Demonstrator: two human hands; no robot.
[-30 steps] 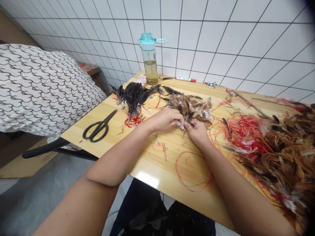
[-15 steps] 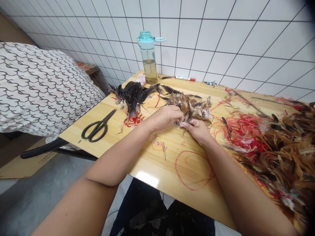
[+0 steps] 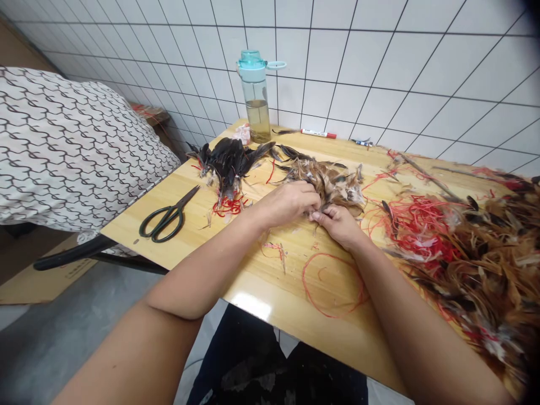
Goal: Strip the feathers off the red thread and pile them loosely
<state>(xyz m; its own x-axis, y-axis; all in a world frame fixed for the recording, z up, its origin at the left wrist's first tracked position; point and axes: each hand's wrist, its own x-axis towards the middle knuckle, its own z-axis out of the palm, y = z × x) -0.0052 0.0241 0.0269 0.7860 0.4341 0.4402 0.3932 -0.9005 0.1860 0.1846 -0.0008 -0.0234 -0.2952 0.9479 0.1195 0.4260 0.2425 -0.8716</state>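
Note:
At the near edge of a pile of brown and cream feathers (image 3: 340, 183), my two hands meet. My left hand (image 3: 291, 201) has its fingers curled together over the pile's near side; what they pinch is hidden. Thumb against fingers, my right hand (image 3: 340, 225) is closed on the quill end of a feather, right beside the left fingertips. A loose ring of red string (image 3: 304, 281) lies on the wooden table (image 3: 261, 275) below my right wrist. Left of the hands is a bunch of black feathers (image 3: 230, 160) with red string (image 3: 230, 206) at its base.
Black-handled scissors (image 3: 166, 219) lie at the table's left. A water bottle (image 3: 257, 115) and a red-capped marker (image 3: 318, 134) are near the tiled wall. Tangled red string (image 3: 422, 230) and a big heap of brown feathers (image 3: 498, 253) cover the right side. Patterned cloth (image 3: 76, 152) bulges at left.
My left hand has shifted slightly right, its fingers closer to the right thumb. The pale bit between the fingertips is now mostly hidden. The view has moved a little.

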